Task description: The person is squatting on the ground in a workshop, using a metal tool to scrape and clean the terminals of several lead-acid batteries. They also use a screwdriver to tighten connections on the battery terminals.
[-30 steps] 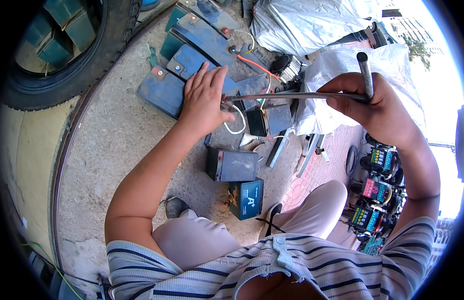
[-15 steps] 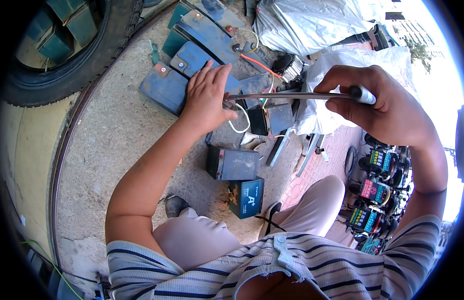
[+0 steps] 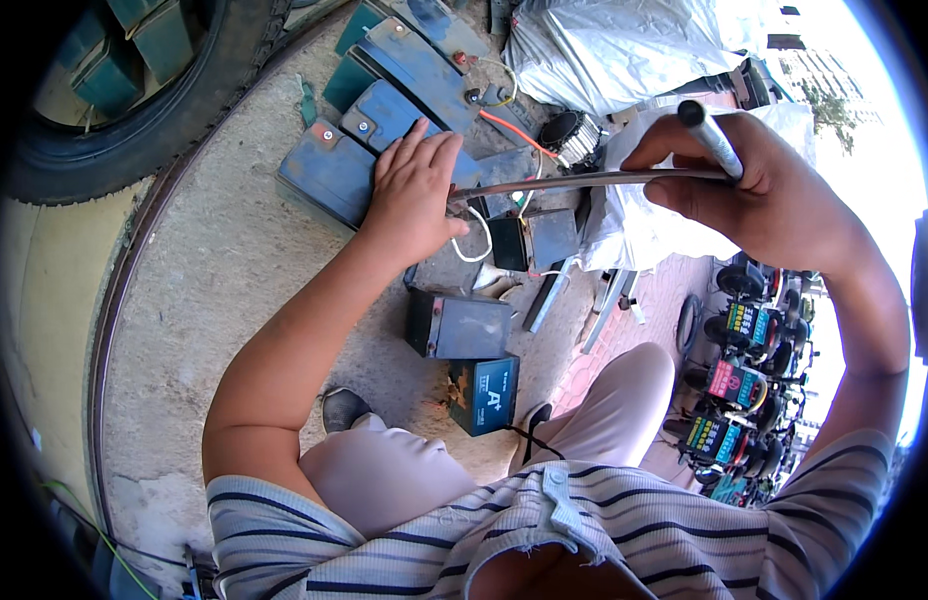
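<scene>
Metal rod (image 3: 554, 183), pinched in the right hand (image 3: 759, 190), reaches beside the left hand (image 3: 416, 190), spread flat over a dusty blue battery (image 3: 377, 112) on the concrete ground (image 3: 234, 270), apparently steadying for tool work that next calls for a firm brace.

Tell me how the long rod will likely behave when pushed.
The rod is probably stiff, since its long span shows only a slight curve. It looks thin, so it may be fairly light for its length. Its handle sits at an angle to it, so an uneven push might twist it in the right grip.
</scene>
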`<state>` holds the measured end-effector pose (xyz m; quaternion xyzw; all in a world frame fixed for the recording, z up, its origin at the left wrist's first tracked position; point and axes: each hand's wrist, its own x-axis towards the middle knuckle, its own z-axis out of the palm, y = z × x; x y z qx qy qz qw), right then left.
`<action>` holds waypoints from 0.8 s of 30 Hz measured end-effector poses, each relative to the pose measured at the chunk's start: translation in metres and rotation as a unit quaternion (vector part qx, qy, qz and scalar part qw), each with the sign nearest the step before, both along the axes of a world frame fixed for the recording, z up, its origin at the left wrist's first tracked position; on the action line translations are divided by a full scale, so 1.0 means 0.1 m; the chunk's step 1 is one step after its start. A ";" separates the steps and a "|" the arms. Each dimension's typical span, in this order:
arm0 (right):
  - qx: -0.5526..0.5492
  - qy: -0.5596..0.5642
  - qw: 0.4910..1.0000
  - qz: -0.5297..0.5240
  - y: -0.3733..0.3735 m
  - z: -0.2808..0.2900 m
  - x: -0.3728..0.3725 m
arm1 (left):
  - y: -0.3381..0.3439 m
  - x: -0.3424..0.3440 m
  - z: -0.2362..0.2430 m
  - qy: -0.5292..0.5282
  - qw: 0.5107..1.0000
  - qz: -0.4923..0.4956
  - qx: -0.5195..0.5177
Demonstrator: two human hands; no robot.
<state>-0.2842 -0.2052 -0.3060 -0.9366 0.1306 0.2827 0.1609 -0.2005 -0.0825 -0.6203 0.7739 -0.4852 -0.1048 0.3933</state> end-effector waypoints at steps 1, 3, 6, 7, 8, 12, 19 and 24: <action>0.005 0.012 0.998 -0.057 -0.02 0.01 -0.05 | 0.00 0.00 0.00 -0.003 1.000 0.000 -0.002; 0.004 0.021 0.996 -0.082 -0.07 -0.01 -0.15 | 0.00 0.00 -0.01 -0.007 1.000 0.000 -0.004; 0.032 -0.006 0.994 -0.101 -0.15 -0.06 -0.26 | -0.01 0.01 0.00 -0.007 1.000 0.000 0.001; 0.036 -0.004 0.994 -0.106 -0.17 -0.07 -0.28 | -0.01 0.01 0.00 -0.005 1.000 0.000 0.005; 0.041 0.001 0.993 -0.107 -0.19 -0.08 -0.30 | -0.01 0.01 0.01 -0.008 1.000 0.002 0.008; 0.023 -0.005 0.996 -0.090 -0.19 -0.08 -0.28 | 0.00 0.00 0.03 0.006 1.000 -0.006 0.011; 0.129 0.058 0.930 -0.339 -0.02 0.04 0.09 | 0.12 0.26 0.07 -0.010 0.998 0.055 -0.022; -0.027 0.048 0.971 -0.231 0.00 -0.01 0.20 | 0.15 0.40 0.05 -0.169 0.963 0.207 0.036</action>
